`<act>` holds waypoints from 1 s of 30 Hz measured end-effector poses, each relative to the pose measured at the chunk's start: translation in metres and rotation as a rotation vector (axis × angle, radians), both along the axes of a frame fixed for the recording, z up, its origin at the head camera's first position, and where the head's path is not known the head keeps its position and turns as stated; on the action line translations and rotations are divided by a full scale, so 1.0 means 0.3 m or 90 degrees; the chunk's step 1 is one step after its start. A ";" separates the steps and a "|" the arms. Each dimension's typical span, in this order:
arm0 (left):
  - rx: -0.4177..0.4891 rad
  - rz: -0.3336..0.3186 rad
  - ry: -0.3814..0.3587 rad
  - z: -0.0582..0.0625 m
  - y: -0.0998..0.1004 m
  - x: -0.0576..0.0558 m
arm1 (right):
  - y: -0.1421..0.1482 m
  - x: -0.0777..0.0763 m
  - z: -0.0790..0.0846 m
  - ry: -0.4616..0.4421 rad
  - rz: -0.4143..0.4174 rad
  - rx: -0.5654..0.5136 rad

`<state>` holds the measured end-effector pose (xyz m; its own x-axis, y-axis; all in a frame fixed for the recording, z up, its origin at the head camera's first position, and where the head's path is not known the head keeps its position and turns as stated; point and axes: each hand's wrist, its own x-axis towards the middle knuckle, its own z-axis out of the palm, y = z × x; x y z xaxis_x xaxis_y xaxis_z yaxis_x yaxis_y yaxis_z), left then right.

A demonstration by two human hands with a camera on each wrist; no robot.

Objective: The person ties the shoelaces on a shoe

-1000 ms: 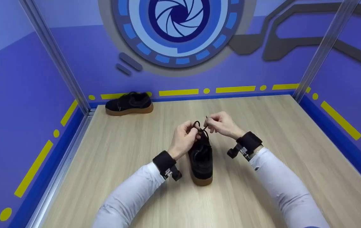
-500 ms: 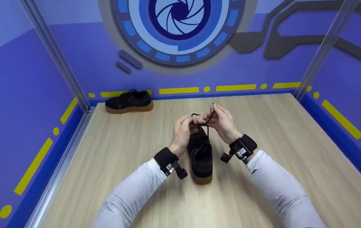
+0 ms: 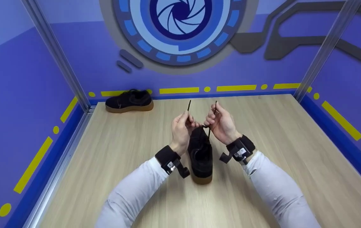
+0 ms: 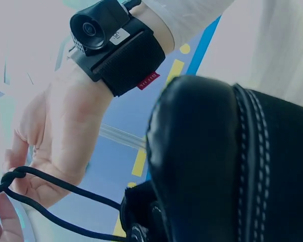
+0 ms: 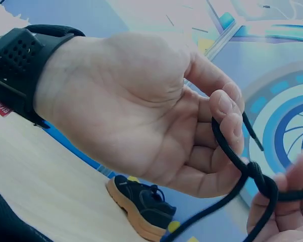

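Note:
A black low shoe [image 3: 202, 164] with a tan sole lies mid-table, heel toward me. Above its front, my left hand [image 3: 181, 129] pinches one end of the black shoelace [image 3: 189, 105], whose tip points upward. My right hand [image 3: 225, 127] holds the other end, curled in its fingers. Between the hands, the right wrist view shows the laces crossing in a loose twist [image 5: 255, 171]; my left hand [image 5: 136, 106] fills much of that view. In the left wrist view, two taut strands run from the shoe [image 4: 202, 166] to the crossing beside my right hand [image 4: 65, 131].
A matching black shoe [image 3: 129, 102] lies on its tan sole at the table's back left, by the wall. Purple-blue panels enclose the wooden table [image 3: 129, 164] at the back and both sides. Metal posts [image 3: 324, 53] stand at the corners.
Both hands have risen slightly and turned fingertips up. The left hand has drawn its lace end upright, and the loop seen a second ago near its fingertips is gone. The shoe stays put.

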<state>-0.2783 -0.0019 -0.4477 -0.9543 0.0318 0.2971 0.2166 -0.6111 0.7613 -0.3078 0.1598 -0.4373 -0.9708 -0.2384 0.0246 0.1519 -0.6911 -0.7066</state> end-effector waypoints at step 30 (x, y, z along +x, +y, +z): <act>0.001 -0.014 -0.022 -0.016 -0.034 -0.028 | 0.013 0.018 0.010 0.023 0.018 -0.105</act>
